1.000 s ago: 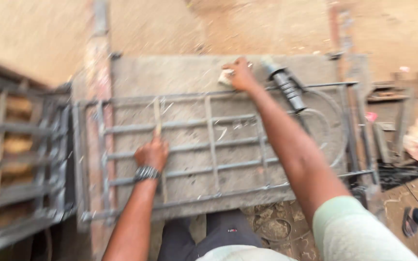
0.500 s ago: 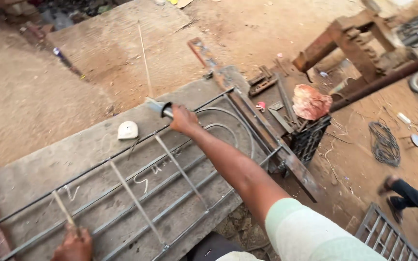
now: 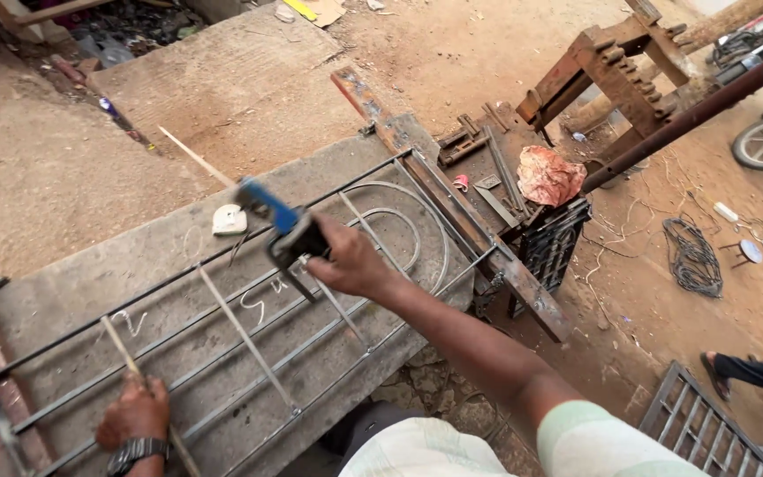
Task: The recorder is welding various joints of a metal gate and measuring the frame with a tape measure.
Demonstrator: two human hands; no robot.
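Holding a blue-handled tool (image 3: 286,228) gripped in your right hand (image 3: 352,261) above the metal grille (image 3: 249,344) on the table (image 3: 90,274) | left hand (image 3: 134,413) fingers closed on a thin rod (image 3: 121,349) | grille bars laid out, joining seemingly unfinished.

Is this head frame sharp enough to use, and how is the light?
Head view: mostly sharp; right hand and blue-handled tool slightly smeared by motion; left hand cut by the bottom edge. Even daylight, soft shadows, no glare on the metal grille.
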